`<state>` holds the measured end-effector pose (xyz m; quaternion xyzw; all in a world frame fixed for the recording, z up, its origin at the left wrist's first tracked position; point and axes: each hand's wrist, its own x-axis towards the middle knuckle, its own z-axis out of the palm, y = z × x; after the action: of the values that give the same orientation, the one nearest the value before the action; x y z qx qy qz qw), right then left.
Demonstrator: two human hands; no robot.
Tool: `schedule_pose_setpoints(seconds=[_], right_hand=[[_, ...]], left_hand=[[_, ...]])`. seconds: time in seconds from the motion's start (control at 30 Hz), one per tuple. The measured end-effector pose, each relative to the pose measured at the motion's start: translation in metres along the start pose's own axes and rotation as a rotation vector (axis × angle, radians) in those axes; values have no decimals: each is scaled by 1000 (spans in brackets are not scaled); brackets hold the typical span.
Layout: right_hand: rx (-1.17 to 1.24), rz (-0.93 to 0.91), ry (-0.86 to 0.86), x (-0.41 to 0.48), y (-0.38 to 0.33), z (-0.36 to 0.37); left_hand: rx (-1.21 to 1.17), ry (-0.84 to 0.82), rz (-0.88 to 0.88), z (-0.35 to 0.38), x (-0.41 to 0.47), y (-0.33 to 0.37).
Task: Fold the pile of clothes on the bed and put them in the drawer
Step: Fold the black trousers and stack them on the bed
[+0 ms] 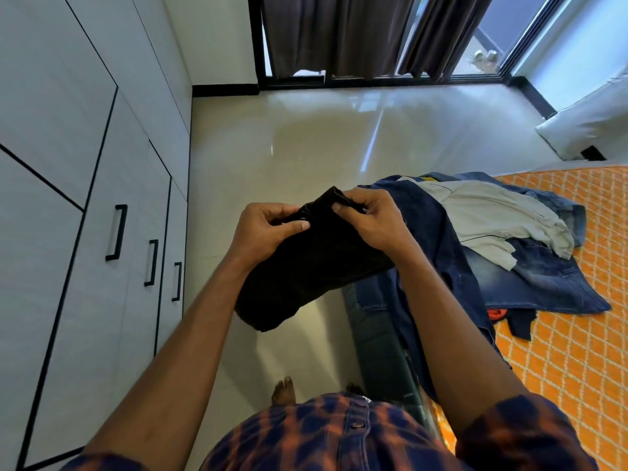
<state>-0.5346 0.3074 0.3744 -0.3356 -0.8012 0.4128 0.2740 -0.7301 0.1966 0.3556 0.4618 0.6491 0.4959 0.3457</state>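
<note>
Both hands hold a black garment (306,280) up in the air, off the bed (577,351) and just beyond its near edge, over the pale glossy floor (306,147). The left hand (268,229) pinches the top hem of the cloth between thumb and curled fingers. The right hand (370,219) grips the same hem just beside it, fingers folded over the fabric. The garment hangs down and to the left from the 2 grips. It looks doubled over on itself, though the dark cloth hides its folds.

The rest of the pile of clothes (509,260) lies on the orange patterned bed cover, along the near edge. A dark blue garment (424,226) drapes over that edge and hangs toward the floor. A grey shirt (499,215) lies spread on top of faded blue jeans (543,283). A small bit of red cloth (496,313) shows under the jeans' lower end. A white pillow (588,127) sits at the far end of the bed.

On the left stands a white wardrobe (102,164) with 3 black bar handles (151,262) in a row, all its fronts closed. Dark curtains (339,35) hang at the glass door on the far side of the floor. The person wears a blue and orange checked shirt (339,436), and a bare foot (283,390) rests on the floor.
</note>
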Motion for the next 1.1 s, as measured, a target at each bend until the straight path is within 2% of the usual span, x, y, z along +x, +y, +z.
schedule_pose_setpoints(seconds=[0.13, 0.37, 0.5, 0.6, 0.67, 0.73, 0.83, 0.97, 1.1], right_hand=[[-65, 5, -57, 7, 5, -1], [-288, -44, -95, 17, 4, -25], [-156, -37, -141, 5, 15, -17], [-142, 9, -110, 2, 24, -16], [-123, 44, -90, 4, 30, -19], [-120, 51, -90, 6, 33, -20], [-137, 33, -125, 7, 35, -16], [-146, 29, -150, 12, 35, -10], [-161, -3, -145, 17, 31, -7]], left_hand=[[80, 90, 20, 6, 0, -9], [11, 152, 135, 19, 2, 2], [158, -40, 158, 24, 27, 15], [132, -10, -11, 29, 32, -11], [90, -61, -184, 37, 19, -32], [103, -68, -274, 48, 4, -42], [95, 8, -346, 59, -2, -39], [264, -60, -430, 60, 20, -20], [364, 37, -471, 63, 32, -11]])
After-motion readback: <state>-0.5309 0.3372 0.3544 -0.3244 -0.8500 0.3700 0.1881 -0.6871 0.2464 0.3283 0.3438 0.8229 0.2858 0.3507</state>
